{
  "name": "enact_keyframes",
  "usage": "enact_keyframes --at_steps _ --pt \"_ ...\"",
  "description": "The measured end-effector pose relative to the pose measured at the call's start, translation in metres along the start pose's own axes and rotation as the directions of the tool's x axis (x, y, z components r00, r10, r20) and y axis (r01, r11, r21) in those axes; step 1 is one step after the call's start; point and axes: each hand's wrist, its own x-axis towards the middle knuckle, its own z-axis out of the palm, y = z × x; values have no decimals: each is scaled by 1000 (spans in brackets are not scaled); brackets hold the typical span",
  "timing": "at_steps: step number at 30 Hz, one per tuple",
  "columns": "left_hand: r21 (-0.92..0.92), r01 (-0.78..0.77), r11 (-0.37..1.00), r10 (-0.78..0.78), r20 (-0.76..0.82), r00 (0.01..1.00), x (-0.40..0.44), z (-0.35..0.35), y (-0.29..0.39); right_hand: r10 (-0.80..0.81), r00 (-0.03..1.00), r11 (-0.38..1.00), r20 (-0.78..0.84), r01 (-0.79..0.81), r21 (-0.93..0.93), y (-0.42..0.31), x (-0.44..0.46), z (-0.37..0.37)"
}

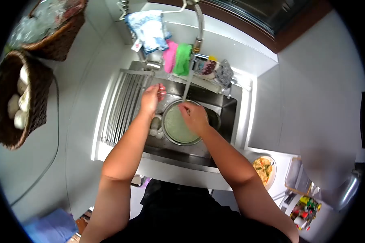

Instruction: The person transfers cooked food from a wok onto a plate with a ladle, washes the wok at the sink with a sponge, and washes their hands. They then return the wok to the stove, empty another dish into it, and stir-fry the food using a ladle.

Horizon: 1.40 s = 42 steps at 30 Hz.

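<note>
A round metal bowl (164,128) of cloudy pale-green liquid (181,126) stands in the sink (178,152). A thin stream of water (187,87) runs down from the faucet (199,28) at the bowl's far edge. My right hand (196,118) is over the bowl's right side, fingers drawn together beside the stream; whatever they hold, if anything, is hidden. Left of the bowl, my left hand (152,98) is raised above the sink, its fingers loosely bent and slightly apart, with nothing visible in them. Whitish rounded pieces (155,131) lie in the sink beside the bowl.
A slatted metal rack (123,105) covers the sink's left side. Pink (170,56) and green cloths (183,59) hang behind. A dark round container (213,118) sits right of the bowl. A plate of food (263,170) is at right; a wicker basket (36,101) is at left.
</note>
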Motion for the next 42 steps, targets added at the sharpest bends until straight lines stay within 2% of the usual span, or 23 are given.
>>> enact_keyframes --at_steps 1,2,3,4,5,6,8,11,13,15,18,21,27,30,33,34,36,37,38,40,41,42 --pt "136 -28 990 21 52 998 2 5 -1 20 999 999 -38 -19 32 4 2 -7" --pt "272 -69 960 39 112 993 2 11 -3 170 983 948 -71 -144 283 14 3 -13" --pt "518 -184 835 102 183 978 -15 26 -1 314 947 820 -75 -230 524 31 5 -19" --pt "707 -304 638 154 270 950 -37 45 4 438 897 628 -49 -267 730 43 3 -29" --pt "722 -348 597 21 420 907 -51 64 6 529 848 472 -25 -269 840 46 -5 -44" --pt "692 -510 510 83 550 831 -56 83 1 618 785 397 -38 -270 877 62 -9 -52" --pt "551 -779 300 169 773 612 -62 116 -12 694 714 315 -87 -193 929 85 -16 -66" --pt "356 -923 147 385 839 385 -31 166 -31 671 736 221 -87 -86 972 103 -14 -80" --pt "367 -929 47 353 864 359 -10 189 -33 628 777 139 -26 -80 987 108 -8 -84" --pt "422 -901 -98 258 885 387 5 209 -18 601 799 20 10 -27 999 114 -1 -76" --pt "304 -799 -518 69 946 316 30 228 1 600 799 -94 17 50 994 103 3 -75" --pt "257 -763 -593 -31 940 340 33 235 8 590 808 -134 -1 99 986 98 7 -81" --pt "297 -774 -559 -23 928 372 32 232 5 553 832 -166 28 76 983 105 14 -82" --pt "308 -726 -615 -26 912 409 25 243 0 581 814 -128 25 61 990 104 10 -82" --pt "443 -719 -536 130 885 448 12 238 -7 578 815 -81 37 12 997 98 -4 -82" --pt "499 -808 -314 260 864 432 2 226 -10 567 822 -72 53 -14 997 93 -12 -78" --pt "439 -886 149 489 746 452 -24 192 -22 467 880 95 -88 49 994 65 -33 -55" --pt "427 -777 462 458 636 621 -35 180 -36 409 900 171 -152 88 981 45 -41 -40" --pt "366 -575 732 355 515 780 -51 164 -57 326 938 109 -117 86 990 24 -49 -22" --pt "184 -321 929 182 530 829 -79 128 -90 221 967 350 -130 46 936 36 -58 -6" --pt "215 -474 854 272 593 758 -107 131 -85 360 929 215 -92 14 976 48 -44 -10" --pt "199 -489 849 275 624 731 -102 124 -89 493 870 72 -28 -9 997 56 -31 -9"
